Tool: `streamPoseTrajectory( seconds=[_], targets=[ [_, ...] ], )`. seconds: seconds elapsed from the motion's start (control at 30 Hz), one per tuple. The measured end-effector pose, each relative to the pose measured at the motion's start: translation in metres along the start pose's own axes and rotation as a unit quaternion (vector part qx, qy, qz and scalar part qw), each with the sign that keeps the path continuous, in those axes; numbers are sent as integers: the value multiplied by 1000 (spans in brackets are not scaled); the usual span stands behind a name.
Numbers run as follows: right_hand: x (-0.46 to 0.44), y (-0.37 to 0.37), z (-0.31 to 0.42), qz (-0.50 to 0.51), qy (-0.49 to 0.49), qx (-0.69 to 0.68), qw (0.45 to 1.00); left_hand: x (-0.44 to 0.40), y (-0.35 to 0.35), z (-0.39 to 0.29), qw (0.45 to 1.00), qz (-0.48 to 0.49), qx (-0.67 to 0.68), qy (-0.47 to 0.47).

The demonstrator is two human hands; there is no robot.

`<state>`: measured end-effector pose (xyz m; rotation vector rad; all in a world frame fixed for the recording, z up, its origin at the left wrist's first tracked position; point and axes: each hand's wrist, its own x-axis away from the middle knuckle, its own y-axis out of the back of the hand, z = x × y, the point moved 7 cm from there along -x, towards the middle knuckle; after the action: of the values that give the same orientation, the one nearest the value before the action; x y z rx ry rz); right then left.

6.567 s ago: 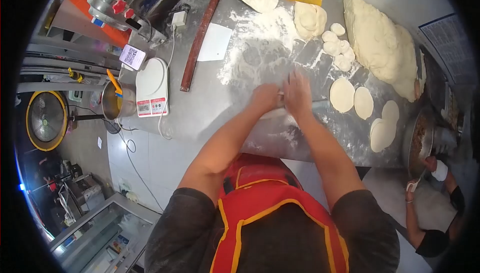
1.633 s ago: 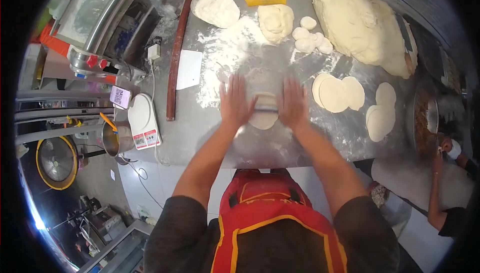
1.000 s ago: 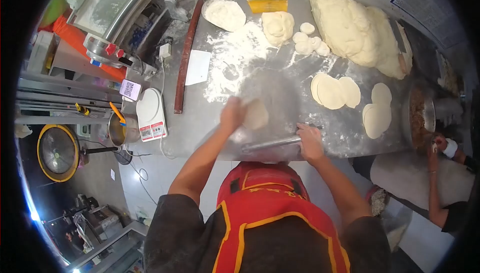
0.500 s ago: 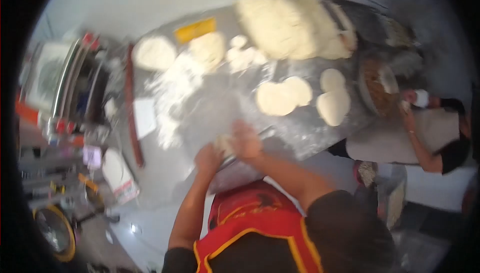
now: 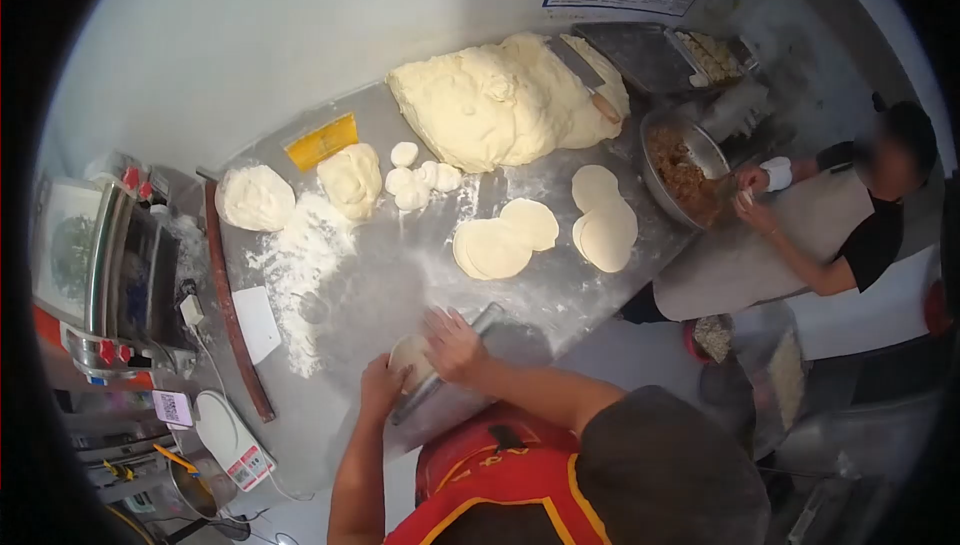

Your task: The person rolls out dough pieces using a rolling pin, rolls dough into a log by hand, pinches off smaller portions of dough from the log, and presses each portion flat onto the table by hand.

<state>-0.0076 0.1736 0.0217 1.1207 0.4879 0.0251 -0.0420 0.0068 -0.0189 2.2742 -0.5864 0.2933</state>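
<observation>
The left hand point(image 5: 381, 386) is narrowed on the left rim of a rolled dough disc point(image 5: 409, 353), near the front edge of the worktop point(image 5: 385, 245); the right hand point(image 5: 456, 347) lies open and flat across the metal rolling pin point(image 5: 484, 324), its fingers reaching to the disc's right side; whether it presses the pin, I cannot tell. Beyond them, overlapping dough rounds point(image 5: 493, 248) lie mid-worktop, with a second overlapping group point(image 5: 607, 232) nearer the right edge; loose flour point(image 5: 315, 255) spreads to the left. Along the back edge are a yellow scraper point(image 5: 321, 142), a dough lump point(image 5: 350, 183), small dough balls point(image 5: 409, 189) and a large dough mass point(image 5: 490, 105); a long red-brown rod point(image 5: 231, 315) lies by the left edge; at the right end, a co-worker's hands point(image 5: 755, 197) are beside a metal bowl of filling point(image 5: 683, 173).
</observation>
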Motion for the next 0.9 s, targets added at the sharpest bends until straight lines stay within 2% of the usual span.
streamPoseTrajectory(
  seconds=[0.07,0.1,0.13,0.23,0.3,0.37,0.43,0.47,0.53,0.6,0.67,0.7,0.73,0.77,0.83,0.87,0.9],
  targets=[
    [-52,-26,-7,96,-76,25,992,-19,15,-22,996,-83,-40,-6],
    [-76,-37,-9,107,-63,55,991,-23,20,-30,991,-121,-58,-7],
    [-86,-46,-12,121,-49,86,988,-29,13,-31,991,-98,-87,-8],
    [-70,-49,-4,110,10,107,988,-48,1,-14,984,-28,-177,-11],
    [-22,-24,-6,88,-62,-26,994,-24,14,-5,985,-91,-149,3],
    [21,-3,2,227,-42,-49,972,-5,16,13,985,-140,-105,6],
    [22,6,4,148,-36,-51,987,13,13,21,984,-175,-41,12],
    [24,7,8,110,-33,-58,992,14,5,24,990,-131,-53,9],
    [-16,-16,2,-2,2,-39,999,5,17,-11,996,-54,-75,4],
    [-68,-48,-8,47,-66,27,996,-32,-4,14,980,-77,-178,-50],
    [-89,-73,-13,40,-34,123,991,-36,13,-19,991,-58,-116,37],
    [-82,-76,-14,46,-14,118,992,-39,14,-21,993,-53,-104,22],
    [-68,-68,-10,51,-32,57,997,-38,11,-11,989,-44,-142,18],
    [-40,-60,-8,82,4,103,991,-31,16,-9,988,-54,-145,16],
    [27,-17,3,90,0,-33,995,-8,30,12,991,-115,-40,63],
    [34,1,9,145,8,-49,988,-1,27,23,991,-128,-22,29],
    [29,3,15,147,8,-29,989,3,15,38,991,-137,-2,-7]
  ],
)
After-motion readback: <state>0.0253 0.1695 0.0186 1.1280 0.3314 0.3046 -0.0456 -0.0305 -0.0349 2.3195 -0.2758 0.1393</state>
